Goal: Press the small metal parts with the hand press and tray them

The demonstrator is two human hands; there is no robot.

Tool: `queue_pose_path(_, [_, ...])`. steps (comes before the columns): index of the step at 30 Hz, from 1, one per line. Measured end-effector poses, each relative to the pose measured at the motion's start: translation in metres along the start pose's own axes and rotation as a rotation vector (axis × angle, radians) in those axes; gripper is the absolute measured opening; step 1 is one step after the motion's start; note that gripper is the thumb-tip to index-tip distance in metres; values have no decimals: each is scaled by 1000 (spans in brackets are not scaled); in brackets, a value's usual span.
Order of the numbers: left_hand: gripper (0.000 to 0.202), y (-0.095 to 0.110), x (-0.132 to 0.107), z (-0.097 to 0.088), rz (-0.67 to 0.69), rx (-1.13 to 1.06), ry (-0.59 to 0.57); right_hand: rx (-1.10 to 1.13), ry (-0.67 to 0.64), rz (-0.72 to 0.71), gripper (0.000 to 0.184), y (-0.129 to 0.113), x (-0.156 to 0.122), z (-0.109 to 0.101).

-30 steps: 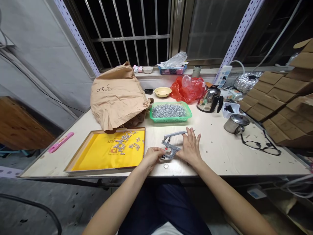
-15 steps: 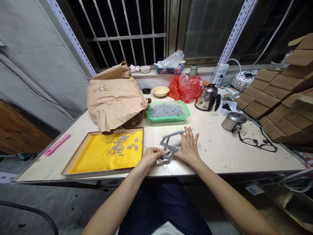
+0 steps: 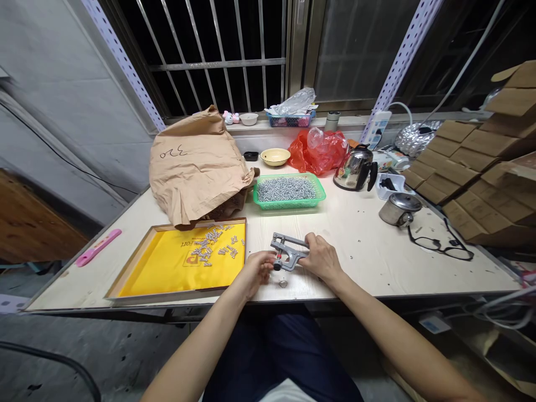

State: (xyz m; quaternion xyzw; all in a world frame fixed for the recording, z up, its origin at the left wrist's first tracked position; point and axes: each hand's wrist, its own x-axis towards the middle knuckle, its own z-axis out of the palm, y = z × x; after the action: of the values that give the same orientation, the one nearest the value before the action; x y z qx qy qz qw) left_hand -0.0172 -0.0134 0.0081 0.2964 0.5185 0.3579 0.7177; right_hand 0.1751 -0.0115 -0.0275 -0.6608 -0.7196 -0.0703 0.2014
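Grey metal snap pliers [image 3: 288,254] with a red and a black tip in the jaw are held just above the table front. Wrapped round both handles is my right hand [image 3: 323,258], closed, with the handles squeezed near each other. My left hand [image 3: 257,271] is at the jaw end, its fingers curled and pinched close to the black tip; what they hold, if anything, is too small to make out. To its left lies a shallow tray [image 3: 125,279] lined with yellow, with several small metal pieces [image 3: 205,245] scattered in it.
A green basket [image 3: 288,204] full of small metal pieces stands behind the pliers. A large brown paper bag [image 3: 196,167] leans behind the tray. On the right are a kettle [image 3: 354,170], a metal mug [image 3: 397,211], eyeglasses [image 3: 456,252] and stacked cardboard boxes [image 3: 494,167].
My right fingers have closed from spread to wrapped, bringing the pliers' upper handle down toward the lower one. My left fingertips have drawn slightly back from the jaw.
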Motion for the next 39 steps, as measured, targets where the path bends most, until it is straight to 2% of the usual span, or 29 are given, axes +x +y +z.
queue_pose_path(2, [27, 5, -2, -3, -7, -120, 34, -29, -43, -9, 44, -1, -1, 0])
queue_pose_path(4, [27, 8, -3, -6, -2, -151, 68, -63, -88, -54, 43, 0, 0, 1])
queue_pose_path(8, [30, 8, -4, -3, -12, -67, 45, -91, -136, -153, 30, 0, 5, 1])
queue_pose_path(13, [28, 4, -1, 5, 55, 45, -14, -123, -82, -141, 26, 1, 18, -7])
queue_pose_path(16, [26, 3, 5, 6, 80, 107, -35, -112, 19, -111, 35, 0, 22, -12])
queue_pose_path(19, [22, 0, 11, 7, 97, 164, -17, -64, 126, -99, 52, 0, 20, -11])
queue_pose_path(22, [14, -7, 18, 11, 154, 210, 64, -36, 130, -38, 68, 2, 16, -5])
queue_pose_path(25, [12, -6, 29, 15, 276, 217, 162, -24, 111, 56, 75, 7, 15, 1])
queue_pose_path(27, [15, 6, 41, 19, 380, 218, 231, -19, 114, 99, 78, 11, 15, 5])
queue_pose_path(30, [24, 43, 69, 31, 529, 294, 309, -12, 116, 125, 82, 16, 15, 8])
queue_pose_path(32, [29, 75, 88, 41, 608, 359, 286, -10, 109, 130, 82, 16, 15, 9])
queue_pose_path(35, [31, 115, 106, 48, 554, 475, 204, -9, 99, 133, 82, 17, 13, 9])
queue_pose_path(37, [30, 129, 107, 39, 540, 561, 204, -6, 90, 137, 82, 18, 13, 9])
queue_pose_path(39, [30, 133, 99, 14, 577, 651, 216, -1, 84, 133, 83, 19, 12, 9])
